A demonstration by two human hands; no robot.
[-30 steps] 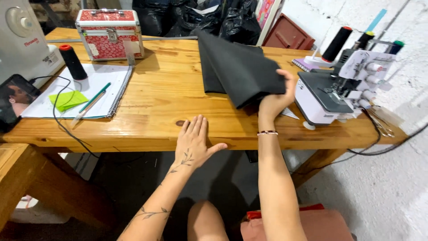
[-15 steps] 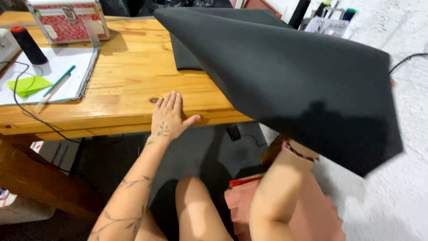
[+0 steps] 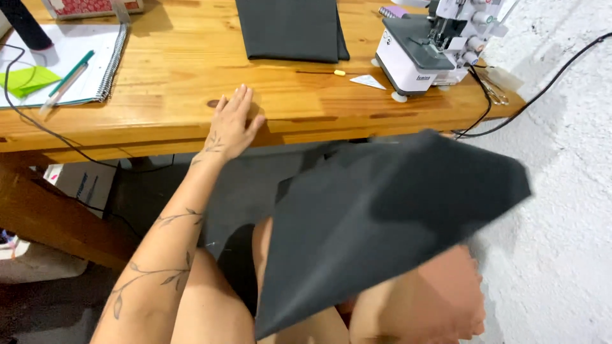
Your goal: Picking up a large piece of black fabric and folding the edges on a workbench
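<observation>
My left hand (image 3: 233, 121) lies flat, fingers apart, on the front edge of the wooden table (image 3: 191, 70), holding nothing. A large sheet of black fabric (image 3: 389, 210) hangs in the air over my lap, below the table edge. My right hand is hidden under that sheet and carries it; only a blurred bit of forearm (image 3: 376, 318) shows at the bottom. A folded stack of the same black fabric (image 3: 290, 28) lies on the table at the back middle.
A white overlock sewing machine (image 3: 424, 48) stands at the table's right end, its cable (image 3: 542, 89) running off to the right. A pin (image 3: 322, 72) lies in front of the stack. At the left are a spiral notebook (image 3: 83, 60) with a pen and green note, and a black thread cone (image 3: 25, 25).
My right hand pulled one black sheet off the stack, swung it up toward me, then down over my lap. The view tilted downward. My left hand stayed on the table edge.
</observation>
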